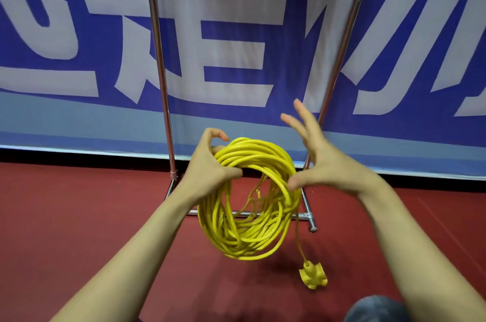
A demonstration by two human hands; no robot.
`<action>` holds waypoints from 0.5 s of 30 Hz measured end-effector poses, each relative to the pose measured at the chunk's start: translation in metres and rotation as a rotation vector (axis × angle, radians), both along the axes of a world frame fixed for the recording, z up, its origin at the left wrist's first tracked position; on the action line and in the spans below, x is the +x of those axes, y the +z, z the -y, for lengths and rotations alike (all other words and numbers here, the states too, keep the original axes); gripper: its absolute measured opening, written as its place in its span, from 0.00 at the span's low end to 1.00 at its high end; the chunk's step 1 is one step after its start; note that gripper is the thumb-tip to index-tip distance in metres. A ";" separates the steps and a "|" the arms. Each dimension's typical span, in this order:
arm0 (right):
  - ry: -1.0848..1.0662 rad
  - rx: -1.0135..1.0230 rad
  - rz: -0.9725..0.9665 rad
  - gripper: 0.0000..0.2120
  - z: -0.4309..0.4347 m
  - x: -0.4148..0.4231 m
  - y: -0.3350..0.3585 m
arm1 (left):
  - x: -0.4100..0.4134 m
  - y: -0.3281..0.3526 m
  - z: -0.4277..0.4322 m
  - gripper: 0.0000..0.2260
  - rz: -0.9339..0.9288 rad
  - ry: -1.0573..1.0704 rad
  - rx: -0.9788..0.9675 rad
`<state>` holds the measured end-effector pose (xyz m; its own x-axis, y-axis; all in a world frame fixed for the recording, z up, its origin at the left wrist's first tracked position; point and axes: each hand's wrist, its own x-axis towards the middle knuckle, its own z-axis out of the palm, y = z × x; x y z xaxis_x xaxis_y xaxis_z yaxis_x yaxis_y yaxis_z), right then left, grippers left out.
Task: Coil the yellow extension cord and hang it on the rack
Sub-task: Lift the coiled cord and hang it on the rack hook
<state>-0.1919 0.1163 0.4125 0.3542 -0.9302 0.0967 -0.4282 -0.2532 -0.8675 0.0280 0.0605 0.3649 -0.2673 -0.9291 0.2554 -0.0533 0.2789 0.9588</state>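
Our left hand (210,166) grips one coiled yellow extension cord (249,240); right hand (331,164) splayed. Behind: one chrome rack (160,58), blue banner (79,32).

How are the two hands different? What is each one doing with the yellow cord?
The left hand has its fingers curled round the top of the coiled yellow cord and carries it, while the right hand holds nothing. The left hand's fingers are bent; the right hand's are spread and straight, with only the thumb by the coil. Both hands are bare and raised in front of the rack.
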 end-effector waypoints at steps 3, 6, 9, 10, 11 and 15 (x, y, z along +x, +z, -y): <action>-0.035 -0.097 -0.264 0.70 0.003 0.022 -0.020 | -0.008 -0.003 -0.004 0.26 0.002 -0.029 0.027; -0.077 -0.068 -0.213 0.63 0.010 0.009 -0.026 | -0.011 -0.002 -0.009 0.26 -0.057 -0.105 0.019; -0.001 -0.036 -0.068 0.58 0.012 -0.006 -0.027 | -0.014 0.001 -0.016 0.26 -0.071 -0.160 -0.045; 0.026 -0.023 -0.041 0.57 0.012 -0.009 -0.028 | -0.015 0.002 -0.018 0.26 -0.085 -0.163 -0.054; 0.044 -0.001 -0.030 0.57 0.011 -0.011 -0.028 | -0.017 0.002 -0.020 0.26 -0.102 -0.167 -0.054; 0.061 0.067 0.030 0.56 0.009 -0.019 -0.028 | -0.019 0.005 -0.025 0.26 -0.161 -0.160 -0.046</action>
